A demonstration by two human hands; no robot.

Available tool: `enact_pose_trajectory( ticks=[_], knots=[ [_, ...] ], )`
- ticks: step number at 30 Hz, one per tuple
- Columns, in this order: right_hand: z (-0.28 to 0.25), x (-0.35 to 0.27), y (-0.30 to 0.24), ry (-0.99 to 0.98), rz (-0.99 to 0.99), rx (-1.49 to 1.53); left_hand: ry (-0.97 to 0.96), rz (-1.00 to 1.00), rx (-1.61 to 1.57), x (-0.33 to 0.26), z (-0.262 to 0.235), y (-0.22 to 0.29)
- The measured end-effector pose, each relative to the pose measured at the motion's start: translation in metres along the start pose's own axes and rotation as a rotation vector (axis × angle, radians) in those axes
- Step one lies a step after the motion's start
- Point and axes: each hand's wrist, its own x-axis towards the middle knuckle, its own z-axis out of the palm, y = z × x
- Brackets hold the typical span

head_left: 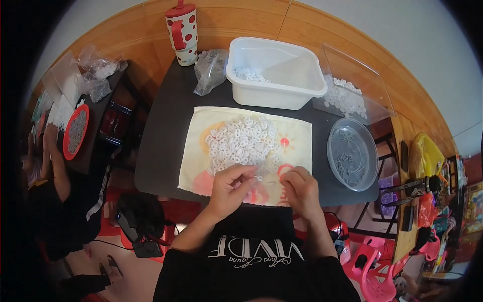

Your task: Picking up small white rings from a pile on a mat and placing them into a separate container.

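Sitting at a dark table (166, 126), the person has both forearms coming up from the bottom edge, bent in so the hands meet over the near edge of a pale printed cloth (297, 136). The left hand (230, 187) is curled, fingers (246, 171) pinched together on a small white ring piece (258, 177) right at the near end of the pile. The right hand (300, 187) is loosely closed too, knuckles up, just beside the left; can't really tell if it's got anything in it.

The pile of white ring pieces (241, 141) sits mid-cloth, just beyond the fingertips. Behind that there's a white plastic tub (297, 80) with a few more pieces inside, a clear bag of grey bits (209, 70) and a red spotted cup (182, 32). Off right, a round grey lid (352, 153) and a clear tray (352, 75) of white pieces. Another person's arm (55, 171) shows at far left, by a red-rimmed dish (76, 131).
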Motion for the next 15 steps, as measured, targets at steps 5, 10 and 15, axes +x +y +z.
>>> enact_pose_trajectory(
  ticks=[5, 10, 15],
  knots=[
    [-0.002, 0.001, -0.008, 0.008, 0.014, -0.030, -0.019, 0.022, 0.055, 0.001, 0.000, -0.003],
    [0.024, 0.004, -0.027, -0.096, -0.069, -0.253, -0.019, 0.030, 0.041, 0.001, 0.003, 0.001],
    [0.021, 0.001, -0.023, -0.085, -0.095, -0.181, -0.038, 0.011, 0.060, -0.001, 0.001, 0.000]
  ],
)
